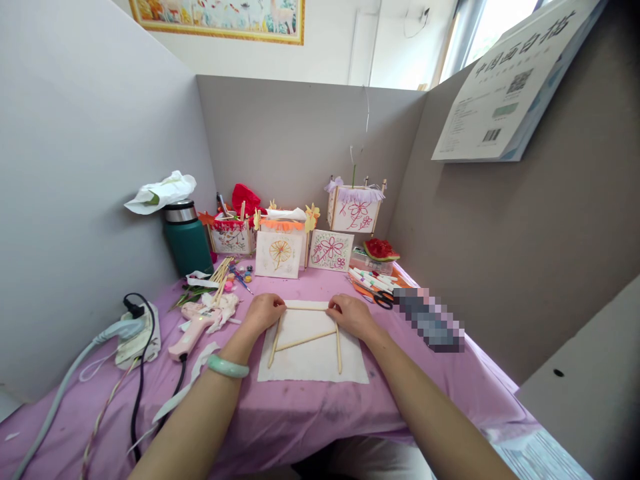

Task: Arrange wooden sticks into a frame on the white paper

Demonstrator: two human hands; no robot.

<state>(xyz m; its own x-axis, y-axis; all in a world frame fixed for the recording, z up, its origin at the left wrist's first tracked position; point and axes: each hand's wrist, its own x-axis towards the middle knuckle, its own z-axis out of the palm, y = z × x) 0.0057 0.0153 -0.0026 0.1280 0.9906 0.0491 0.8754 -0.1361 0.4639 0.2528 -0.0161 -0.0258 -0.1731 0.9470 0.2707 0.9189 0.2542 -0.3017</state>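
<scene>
A white paper sheet [313, 357] lies on the purple tablecloth [300, 413] in front of me, with several thin wooden sticks [306, 340] laid on it as a rough frame. My left hand [263, 311], with a green bangle on its wrist, has its fingers curled down on the left end of the top stick [306, 308]. My right hand [351, 315] presses with bent fingers on that stick's right end, where a side stick meets it.
A pink glue gun [193, 330] and a power strip [140, 333] with cables lie at the left. A green flask [186, 239], paper lanterns [355, 210], decorated cards [279, 253], markers [370, 280] and scissors [383, 300] crowd the back. Grey partitions enclose the desk.
</scene>
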